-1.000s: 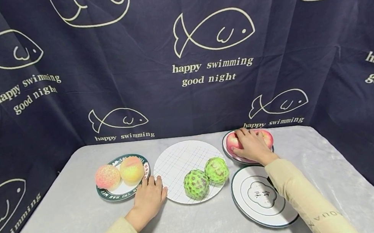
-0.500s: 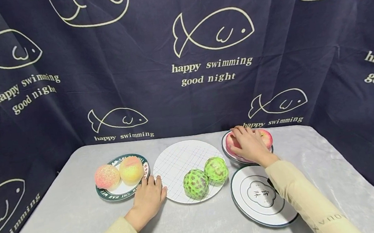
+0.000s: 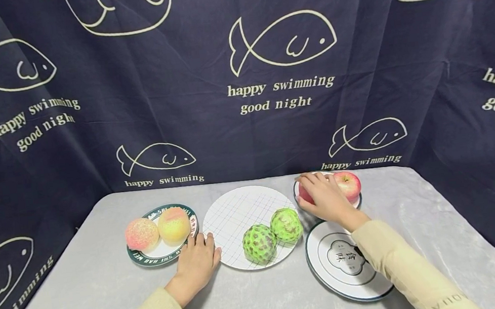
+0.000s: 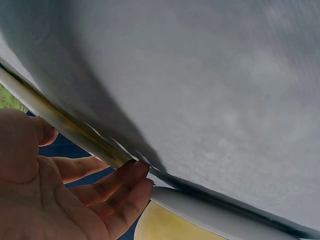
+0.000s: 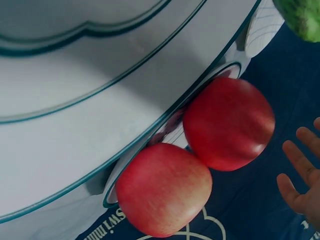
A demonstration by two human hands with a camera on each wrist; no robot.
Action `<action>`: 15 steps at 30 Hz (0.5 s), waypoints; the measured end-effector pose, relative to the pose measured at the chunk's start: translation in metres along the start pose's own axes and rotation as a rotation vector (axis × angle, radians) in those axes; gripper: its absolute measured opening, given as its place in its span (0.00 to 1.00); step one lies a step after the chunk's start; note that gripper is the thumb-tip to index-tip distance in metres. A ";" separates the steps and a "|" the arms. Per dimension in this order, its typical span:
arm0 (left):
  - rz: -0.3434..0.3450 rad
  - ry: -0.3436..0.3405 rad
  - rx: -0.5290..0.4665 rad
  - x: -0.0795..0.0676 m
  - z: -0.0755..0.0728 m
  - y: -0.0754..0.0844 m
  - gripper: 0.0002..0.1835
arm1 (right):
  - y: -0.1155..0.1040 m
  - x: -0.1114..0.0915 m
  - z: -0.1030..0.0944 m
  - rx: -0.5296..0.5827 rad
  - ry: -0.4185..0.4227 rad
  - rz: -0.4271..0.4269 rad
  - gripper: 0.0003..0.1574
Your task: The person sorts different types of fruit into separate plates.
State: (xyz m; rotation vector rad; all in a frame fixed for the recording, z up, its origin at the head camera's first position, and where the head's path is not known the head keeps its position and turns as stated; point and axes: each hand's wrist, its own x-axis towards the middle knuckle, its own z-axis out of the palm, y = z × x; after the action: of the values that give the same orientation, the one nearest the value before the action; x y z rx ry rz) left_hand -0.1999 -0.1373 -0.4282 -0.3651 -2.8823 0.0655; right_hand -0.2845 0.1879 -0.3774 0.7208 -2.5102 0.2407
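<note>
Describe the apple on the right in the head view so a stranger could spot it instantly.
On the grey-covered table, find the small plate near the far right corner, behind the larger plate with characters. On it, take the right apple: its stem end shows plainly, while the right hand partly hides the left apple.

A navy curtain (image 3: 207, 123) with pale fish outlines (image 3: 282, 41) hangs behind a grey, seemingly velvety tablecloth (image 3: 255, 304).

Looks like a curtained-off space, hard to place as home or lab, with dark blue fish-print curtain (image 3: 255, 138) hung around three sides of a grey cloth-covered counter (image 3: 264, 303).
</note>
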 end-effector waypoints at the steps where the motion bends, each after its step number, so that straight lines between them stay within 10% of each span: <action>1: 0.000 -0.002 0.000 0.000 0.000 0.000 0.24 | -0.002 0.000 0.000 0.001 0.001 -0.009 0.28; 15: 0.002 0.002 0.006 -0.001 -0.001 0.000 0.24 | -0.022 -0.008 0.001 0.033 0.007 -0.131 0.25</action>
State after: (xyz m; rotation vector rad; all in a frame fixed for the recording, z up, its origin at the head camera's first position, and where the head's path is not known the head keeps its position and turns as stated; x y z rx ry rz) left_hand -0.1990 -0.1373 -0.4278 -0.3670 -2.8787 0.0735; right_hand -0.2679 0.1728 -0.3816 0.8928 -2.4455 0.2384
